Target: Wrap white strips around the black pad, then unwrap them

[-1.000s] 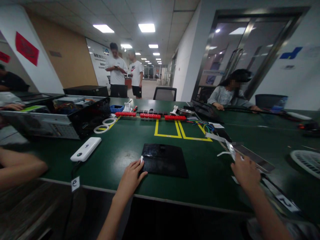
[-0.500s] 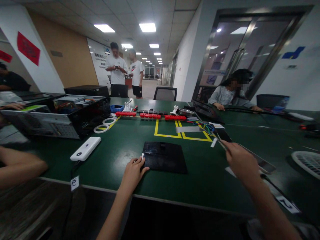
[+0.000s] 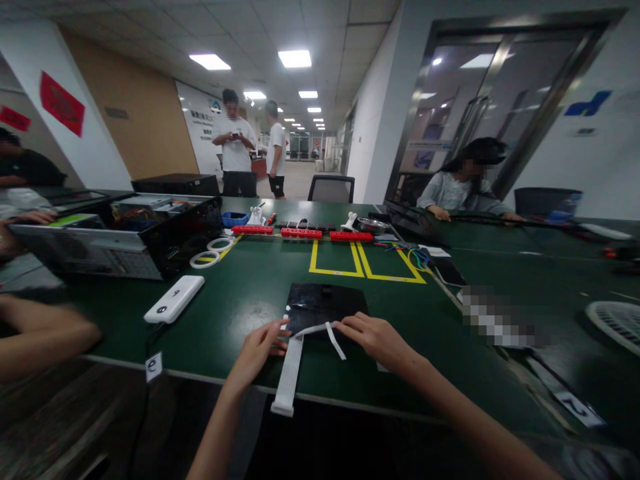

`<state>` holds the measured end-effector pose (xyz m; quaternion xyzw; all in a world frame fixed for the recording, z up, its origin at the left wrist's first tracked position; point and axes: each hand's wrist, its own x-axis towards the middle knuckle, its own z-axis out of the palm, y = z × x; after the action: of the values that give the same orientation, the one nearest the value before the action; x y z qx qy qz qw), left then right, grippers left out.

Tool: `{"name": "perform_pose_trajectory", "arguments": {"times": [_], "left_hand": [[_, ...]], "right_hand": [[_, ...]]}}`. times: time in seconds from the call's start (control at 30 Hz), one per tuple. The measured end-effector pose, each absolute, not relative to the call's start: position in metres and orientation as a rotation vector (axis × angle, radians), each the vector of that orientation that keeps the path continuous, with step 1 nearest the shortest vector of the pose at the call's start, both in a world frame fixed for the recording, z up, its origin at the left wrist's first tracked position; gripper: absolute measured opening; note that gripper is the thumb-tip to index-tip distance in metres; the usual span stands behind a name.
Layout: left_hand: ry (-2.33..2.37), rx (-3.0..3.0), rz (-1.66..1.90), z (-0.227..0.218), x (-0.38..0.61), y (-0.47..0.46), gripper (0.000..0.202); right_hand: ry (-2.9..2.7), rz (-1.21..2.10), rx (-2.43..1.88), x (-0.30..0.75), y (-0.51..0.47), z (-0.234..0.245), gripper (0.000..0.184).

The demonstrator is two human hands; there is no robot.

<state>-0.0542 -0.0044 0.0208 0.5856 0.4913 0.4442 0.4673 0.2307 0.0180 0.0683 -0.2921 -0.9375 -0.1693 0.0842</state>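
Between the two hands, at the near edge of the green table (image 3: pixel 240 293): a white ribbon cable (image 3: pixel 290 373), flat, ribbed and limp, its blocky lower end hanging past the edge. Pinched at a thin white branch by the right hand (image 3: pixel 375 337), fingertips closed. Touched at the upper end by the left hand (image 3: pixel 257 350), grip impossible to tell. Hands apart. Just behind: a glossy black square mat (image 3: pixel 327 303). Farther left, a smooth white power bank (image 3: pixel 174 299); beyond, yellow tape outlines (image 3: pixel 350 267).

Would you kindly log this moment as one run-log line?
left hand: touching white ribbon cable | right hand: holding cable end | black mat: beneath cable
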Motion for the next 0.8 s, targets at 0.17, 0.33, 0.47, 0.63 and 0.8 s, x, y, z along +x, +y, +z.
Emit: {"name": "perform_pose_trajectory", "arguments": {"times": [0.17,0.33,0.47,0.63,0.8], "left_hand": [[1.515,2.113,1.177,0.016,-0.036,-0.006,0.031],[1.541,2.594,0.962,0.005,-0.015,-0.002,0.038],[1.589,2.709,0.769,0.0,-0.003,-0.002,0.054],[1.702,2.672,0.654,-0.001,0.005,-0.005,0.066],[1.738,2.629,0.606,0.002,0.01,-0.006,0.069]], "right_hand": [[-2.843,-0.723,-0.894,0.22,0.03,0.056,0.04],[-2.875,-0.814,-0.833,0.21,0.04,0.054,0.037],[-2.907,-0.855,-0.789,0.208,0.045,0.05,0.036],[-2.916,-0.856,-0.764,0.207,0.044,0.046,0.036],[-2.911,-0.846,-0.773,0.208,0.045,0.045,0.037]]}}
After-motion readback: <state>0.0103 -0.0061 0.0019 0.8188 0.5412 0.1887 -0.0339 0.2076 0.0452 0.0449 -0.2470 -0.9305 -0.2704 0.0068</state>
